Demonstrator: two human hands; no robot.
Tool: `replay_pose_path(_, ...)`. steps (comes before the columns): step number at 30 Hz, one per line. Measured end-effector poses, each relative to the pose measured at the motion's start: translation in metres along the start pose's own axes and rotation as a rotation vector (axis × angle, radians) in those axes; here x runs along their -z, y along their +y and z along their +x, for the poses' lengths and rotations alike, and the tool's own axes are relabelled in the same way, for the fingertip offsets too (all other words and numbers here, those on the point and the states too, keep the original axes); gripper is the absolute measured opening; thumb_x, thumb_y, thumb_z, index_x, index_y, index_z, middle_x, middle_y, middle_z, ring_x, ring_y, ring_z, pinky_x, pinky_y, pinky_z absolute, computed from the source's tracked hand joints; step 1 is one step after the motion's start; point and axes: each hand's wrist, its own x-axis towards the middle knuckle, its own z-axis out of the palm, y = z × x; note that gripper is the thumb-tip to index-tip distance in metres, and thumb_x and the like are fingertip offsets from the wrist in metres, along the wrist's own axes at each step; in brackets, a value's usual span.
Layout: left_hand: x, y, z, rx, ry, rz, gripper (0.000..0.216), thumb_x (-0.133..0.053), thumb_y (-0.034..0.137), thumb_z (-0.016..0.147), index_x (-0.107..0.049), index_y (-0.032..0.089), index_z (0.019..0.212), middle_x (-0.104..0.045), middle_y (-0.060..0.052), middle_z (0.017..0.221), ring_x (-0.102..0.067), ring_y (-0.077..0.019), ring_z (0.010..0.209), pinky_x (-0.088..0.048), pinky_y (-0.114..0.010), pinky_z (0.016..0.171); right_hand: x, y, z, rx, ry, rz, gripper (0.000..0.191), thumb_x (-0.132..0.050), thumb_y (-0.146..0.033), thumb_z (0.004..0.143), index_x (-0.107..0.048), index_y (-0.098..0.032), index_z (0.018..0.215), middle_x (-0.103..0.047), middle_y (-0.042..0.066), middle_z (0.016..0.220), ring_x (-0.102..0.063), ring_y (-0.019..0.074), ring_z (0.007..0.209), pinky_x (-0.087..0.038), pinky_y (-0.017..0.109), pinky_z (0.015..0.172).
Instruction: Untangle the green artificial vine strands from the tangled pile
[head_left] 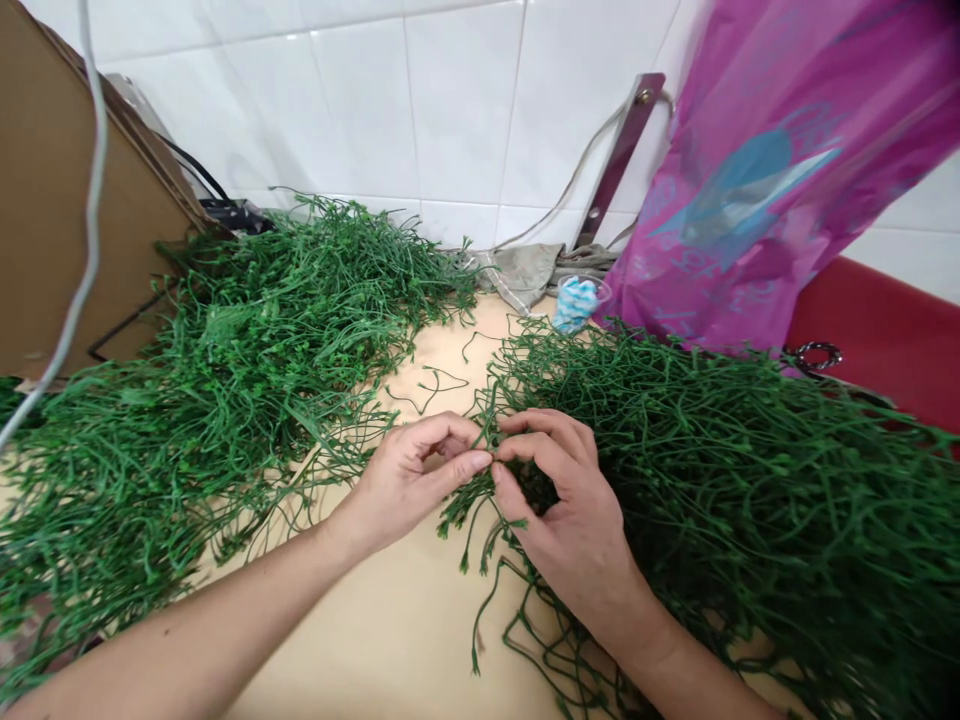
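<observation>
My left hand (424,470) and my right hand (562,490) meet fingertip to fingertip near the middle of the view. Both are closed in a pinch on thin green artificial stems (486,420), whose forked tips stick up above and hang down below the fingers. The exact spot they grip is partly hidden by the fingertips. Right beside my right hand spreads a big heap of dark green stems (750,450). To the left of my left hand lies another heap of lighter green stems (262,350). A few loose stems (442,385) lie between the heaps.
A cardboard box (82,200) stands at the left, with a pale cable (94,200) hanging before it. Behind the right heap are a purple plastic bag (765,180), a red surface (877,330) and a cup with blue-white pieces (576,303). White tiles (457,110) back the beige tabletop (375,630).
</observation>
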Motion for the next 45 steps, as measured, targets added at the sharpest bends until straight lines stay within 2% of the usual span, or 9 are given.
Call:
replay_pose_path(9,-0.005,-0.005,-0.001,0.085,-0.118,-0.401,0.016,-0.066,0.034,0.090,-0.064,0.018,0.089,-0.062,0.000,0.083,-0.056,-0.0113,0.076,-0.042,-0.023,0.073,0.002,-0.001,-0.001,-0.232,-0.122,0.399,0.018,-0.043,-0.006,0.082,-0.045,-0.023,0.075,-0.058,-0.001,0.079,-0.056,0.0131,0.073,-0.045,0.026,0.066)
replay_pose_path(13,-0.002,-0.010,0.003,0.096,0.012,-0.484,0.013,-0.067,0.031,0.090,-0.065,0.019,0.089,-0.066,-0.001,0.088,-0.059,-0.0115,0.083,-0.043,-0.021,0.075,0.002,0.003,-0.001,-0.222,-0.102,0.407,0.018,-0.044,-0.006,0.084,-0.048,-0.023,0.078,-0.063,0.001,0.090,-0.062,0.0153,0.086,-0.049,0.029,0.077)
replay_pose_path(19,-0.002,-0.011,0.002,0.137,0.076,-0.405,0.020,-0.076,0.033,0.082,-0.062,0.018,0.080,-0.059,0.003,0.081,-0.049,-0.0083,0.069,-0.037,-0.021,0.064,0.002,0.002,-0.004,-0.192,-0.016,0.346,0.023,-0.055,-0.022,0.093,-0.054,-0.022,0.116,-0.059,0.008,0.118,-0.057,0.0200,0.114,-0.045,0.037,0.101)
replay_pose_path(25,-0.003,-0.009,0.000,0.048,0.020,-0.286,0.018,-0.076,0.032,0.082,-0.066,0.017,0.077,-0.055,0.001,0.081,-0.046,-0.0102,0.073,-0.035,-0.024,0.067,0.001,0.002,0.000,-0.057,-0.073,0.193,0.008,-0.061,-0.018,0.091,-0.062,-0.026,0.093,-0.068,0.000,0.094,-0.057,0.0183,0.108,-0.046,0.034,0.098)
replay_pose_path(31,-0.006,-0.009,-0.001,0.206,-0.019,-0.563,0.018,-0.076,0.034,0.082,-0.067,0.019,0.086,-0.063,-0.001,0.090,-0.054,-0.0126,0.084,-0.041,-0.024,0.077,0.001,-0.002,0.000,0.001,-0.128,0.200,0.013,-0.050,-0.012,0.094,-0.056,-0.023,0.092,-0.063,0.002,0.095,-0.052,0.0184,0.107,-0.043,0.036,0.098)
replay_pose_path(36,-0.011,-0.005,-0.002,0.308,-0.017,-0.704,0.019,-0.080,0.031,0.078,-0.068,0.017,0.083,-0.066,-0.001,0.089,-0.057,-0.0111,0.084,-0.044,-0.021,0.080,0.003,-0.008,0.000,-0.068,-0.149,0.267,0.016,-0.044,-0.015,0.098,-0.055,-0.022,0.090,-0.059,0.004,0.100,-0.053,0.0169,0.103,-0.044,0.032,0.092)
replay_pose_path(40,-0.012,0.000,-0.001,0.317,-0.009,-0.832,0.015,-0.080,0.027,0.079,-0.069,0.017,0.082,-0.068,0.000,0.089,-0.062,-0.0101,0.083,-0.049,-0.019,0.081,0.003,-0.007,0.004,-0.209,-0.210,0.505,0.022,-0.040,-0.023,0.102,-0.054,-0.023,0.084,-0.057,0.004,0.097,-0.056,0.0154,0.094,-0.047,0.029,0.084)
replay_pose_path(43,-0.008,0.005,0.004,0.361,0.093,-0.964,0.008,-0.072,0.025,0.086,-0.069,0.020,0.092,-0.072,-0.001,0.103,-0.068,-0.0134,0.092,-0.054,-0.026,0.088,0.004,-0.003,0.004,-0.325,-0.194,0.696,0.023,-0.037,-0.028,0.103,-0.055,-0.023,0.089,-0.057,0.003,0.095,-0.057,0.0172,0.096,-0.048,0.032,0.090)
replay_pose_path(45,-0.004,0.006,0.008,0.387,0.212,-1.001,0.006,-0.064,0.024,0.092,-0.068,0.021,0.095,-0.072,-0.001,0.112,-0.070,-0.0161,0.100,-0.056,-0.030,0.091,0.005,-0.001,0.003,-0.323,-0.152,0.663,0.022,-0.037,-0.029,0.104,-0.056,-0.023,0.093,-0.058,0.004,0.097,-0.057,0.0186,0.100,-0.047,0.035,0.094)
